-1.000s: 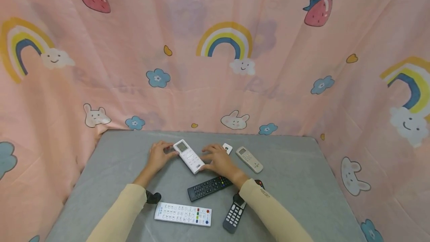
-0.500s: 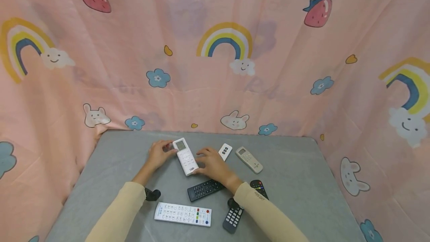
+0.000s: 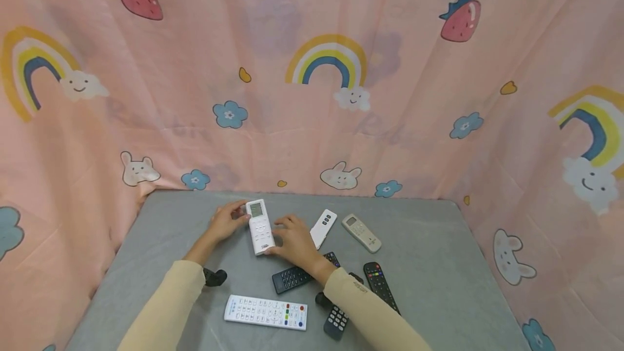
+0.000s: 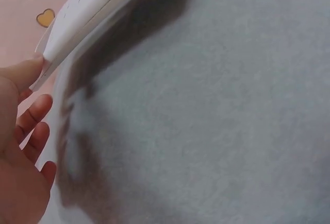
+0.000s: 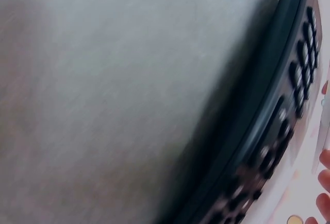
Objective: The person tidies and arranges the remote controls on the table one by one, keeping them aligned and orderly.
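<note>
A white air-conditioner remote (image 3: 260, 227) with a small grey screen is held near the back of the table, raised above the cloth with its shadow below in the left wrist view. My left hand (image 3: 227, 223) pinches its upper left edge. In the left wrist view the left thumb (image 4: 25, 73) presses a corner of the remote while the other fingers hang loosely curled. My right hand (image 3: 296, 241) holds the lower right end, thumb at the bottom edge and fingers along the side. In the right wrist view only its fingertips (image 5: 323, 177) show, beside a white edge.
A slim white remote (image 3: 324, 228) and a beige remote (image 3: 362, 233) lie to the right. A black remote (image 3: 291, 279) lies under the right forearm, with a dark keypad remote (image 3: 336, 323) and another black remote (image 3: 381, 286) nearby. In front lies a white many-button remote (image 3: 265, 312).
Both hands have shifted left with the white air-conditioner remote, which has turned from slanted to nearly upright in view. The slim white remote and the right-hand black remote are more uncovered.
</note>
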Motion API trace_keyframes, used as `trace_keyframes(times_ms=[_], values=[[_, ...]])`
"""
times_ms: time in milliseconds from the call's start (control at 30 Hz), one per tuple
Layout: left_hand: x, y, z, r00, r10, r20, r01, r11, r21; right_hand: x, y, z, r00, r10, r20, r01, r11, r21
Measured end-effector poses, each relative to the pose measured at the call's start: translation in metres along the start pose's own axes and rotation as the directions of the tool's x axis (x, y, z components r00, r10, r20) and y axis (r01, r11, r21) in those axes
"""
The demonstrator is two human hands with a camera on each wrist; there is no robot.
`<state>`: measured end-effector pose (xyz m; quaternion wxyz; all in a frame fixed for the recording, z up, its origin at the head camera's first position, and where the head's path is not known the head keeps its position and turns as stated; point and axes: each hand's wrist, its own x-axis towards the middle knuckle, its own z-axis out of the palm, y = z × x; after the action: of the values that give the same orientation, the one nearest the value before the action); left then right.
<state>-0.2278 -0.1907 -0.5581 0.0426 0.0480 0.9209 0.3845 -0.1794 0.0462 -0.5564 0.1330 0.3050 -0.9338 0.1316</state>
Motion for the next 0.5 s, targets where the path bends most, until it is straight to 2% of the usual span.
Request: trace_keyframes(times_ms=[233, 500], values=[[0.004, -0.004, -0.003, 0.998, -0.030, 0.052, 0.030, 1.000, 0.001, 0.006, -0.018, 0.005, 0.998, 0.055, -0.040, -0.056, 0.998, -0.008], [0.008, -0.005, -0.007, 0.997, -0.045, 0.057, 0.044, 0.999, 0.015, 0.013, -0.034, 0.013, 0.990, 0.133, -0.047, -0.134, 0.990, -0.031]])
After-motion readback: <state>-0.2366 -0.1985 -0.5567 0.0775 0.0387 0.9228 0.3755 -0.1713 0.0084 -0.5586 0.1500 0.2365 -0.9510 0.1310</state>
